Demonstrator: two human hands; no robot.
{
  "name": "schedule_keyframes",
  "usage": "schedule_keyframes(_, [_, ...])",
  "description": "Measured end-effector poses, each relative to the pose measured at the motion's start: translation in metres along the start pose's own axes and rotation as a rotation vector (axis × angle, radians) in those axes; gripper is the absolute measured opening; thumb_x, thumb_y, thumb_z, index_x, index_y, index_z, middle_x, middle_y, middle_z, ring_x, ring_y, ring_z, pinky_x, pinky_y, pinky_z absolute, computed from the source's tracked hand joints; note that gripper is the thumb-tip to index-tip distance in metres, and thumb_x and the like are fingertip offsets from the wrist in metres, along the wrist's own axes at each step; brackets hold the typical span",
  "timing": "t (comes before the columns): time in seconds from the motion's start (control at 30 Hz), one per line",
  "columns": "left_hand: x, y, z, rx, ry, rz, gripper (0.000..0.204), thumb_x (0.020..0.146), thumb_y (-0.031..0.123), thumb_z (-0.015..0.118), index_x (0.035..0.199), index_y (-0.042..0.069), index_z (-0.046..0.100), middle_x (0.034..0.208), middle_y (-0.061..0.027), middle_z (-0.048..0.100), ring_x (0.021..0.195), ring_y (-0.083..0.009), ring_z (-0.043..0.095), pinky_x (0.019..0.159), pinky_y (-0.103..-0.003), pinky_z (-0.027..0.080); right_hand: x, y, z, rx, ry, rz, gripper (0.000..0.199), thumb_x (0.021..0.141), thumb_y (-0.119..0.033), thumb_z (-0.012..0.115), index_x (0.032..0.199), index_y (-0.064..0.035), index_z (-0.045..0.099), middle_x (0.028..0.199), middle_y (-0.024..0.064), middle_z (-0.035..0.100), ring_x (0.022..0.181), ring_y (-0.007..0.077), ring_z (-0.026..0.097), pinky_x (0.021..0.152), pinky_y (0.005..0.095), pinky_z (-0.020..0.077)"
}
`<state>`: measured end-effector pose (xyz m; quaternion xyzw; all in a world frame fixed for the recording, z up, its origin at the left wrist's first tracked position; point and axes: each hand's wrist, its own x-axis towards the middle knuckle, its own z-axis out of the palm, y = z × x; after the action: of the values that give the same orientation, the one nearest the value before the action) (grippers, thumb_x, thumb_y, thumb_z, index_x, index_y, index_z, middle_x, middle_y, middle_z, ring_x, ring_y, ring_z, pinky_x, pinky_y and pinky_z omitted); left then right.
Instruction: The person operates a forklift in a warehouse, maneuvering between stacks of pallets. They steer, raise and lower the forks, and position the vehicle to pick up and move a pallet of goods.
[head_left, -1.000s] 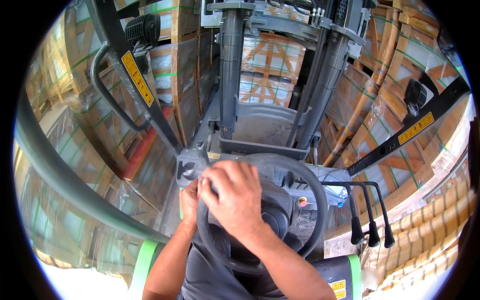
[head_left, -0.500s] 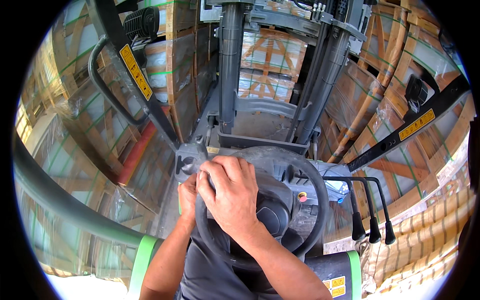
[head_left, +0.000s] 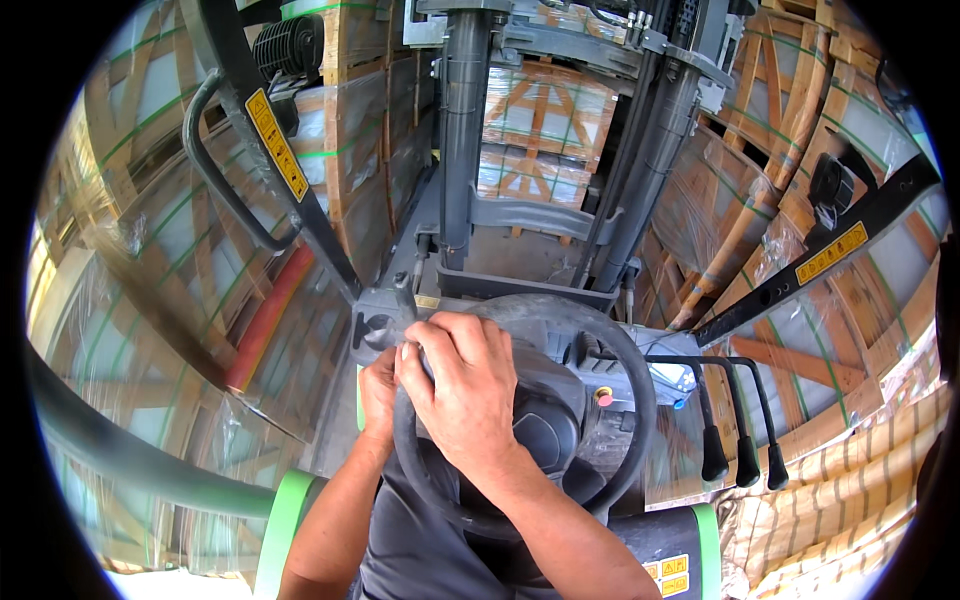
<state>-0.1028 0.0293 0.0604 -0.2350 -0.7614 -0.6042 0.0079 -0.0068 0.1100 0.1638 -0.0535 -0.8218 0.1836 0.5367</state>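
Observation:
Both my hands are together at the upper left of a black steering wheel (head_left: 645,400) in a forklift cab. My right hand (head_left: 462,385) lies over the rim with bent fingers curled down around it. Just left of it, my left hand (head_left: 378,395) is closed at the rim's outer side, its fingertips partly hidden behind my right hand. Whether a knob sits under the hands cannot be seen. Beyond the wheel stands the forklift's grey mast (head_left: 463,150). A short black lever (head_left: 403,290) rises from the dash just ahead of my hands.
Three black-knobbed levers (head_left: 745,470) and a red button (head_left: 603,396) are right of the wheel. Wrapped wooden crates stand close on the left (head_left: 215,200) and right (head_left: 715,190). More stacked crates (head_left: 545,110) show ahead through the mast. A red beam (head_left: 268,320) lies along the left.
The crates and red beam at the sides have shifted slightly outward and downward in view. My hands keep the same place on the wheel.

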Motion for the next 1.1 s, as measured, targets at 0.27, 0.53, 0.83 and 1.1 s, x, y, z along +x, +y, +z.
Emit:
schedule_keyframes(0.27, [0.047,-0.020,0.021,0.100,-0.004,0.116,0.028,0.098,0.021,0.061,0.080,0.001,0.062,0.068,-0.0022,0.057,0.067,-0.0078,0.047,0.059,-0.032,0.045,0.019,0.032,0.031,-0.006,0.009,0.014,0.020,0.079,-0.009,0.076,0.098,-0.0087,0.067,0.101,0.0038,0.061,0.087,0.0255,0.060,0.078,0.0397,0.0474])
schedule_keyframes(0.53, [0.084,-0.042,0.040,0.009,-0.022,0.116,0.026,0.099,0.022,0.059,0.085,0.000,0.064,0.071,-0.0098,0.064,0.067,-0.0119,0.053,0.063,-0.036,0.049,0.027,0.046,0.051,0.023,-0.060,0.004,0.022,0.080,-0.010,0.074,0.100,-0.0075,0.067,0.103,0.0050,0.061,0.088,0.0258,0.059,0.078,0.0392,0.0468])
schedule_keyframes(0.83, [0.120,-0.042,0.071,-0.010,0.065,-0.007,0.052,0.103,0.038,0.057,0.068,0.001,0.048,0.058,-0.0039,0.038,0.062,-0.0101,0.036,0.052,-0.035,0.037,-0.028,0.044,0.048,0.089,-0.238,0.037,0.025,0.080,-0.012,0.076,0.104,-0.0066,0.069,0.106,0.0037,0.059,0.096,0.0244,0.060,0.082,0.0386,0.0470])
schedule_keyframes(1.1, [0.142,-0.043,0.087,-0.033,0.038,0.003,0.044,0.105,0.031,0.057,0.071,0.003,0.053,0.062,0.0053,0.041,0.063,-0.0070,0.035,0.053,-0.030,0.032,-0.028,0.064,-0.018,0.229,-0.373,0.247,0.036,0.082,-0.016,0.076,0.116,-0.0053,0.069,0.122,0.0085,0.064,0.107,0.0272,0.063,0.093,0.0396,0.0503])
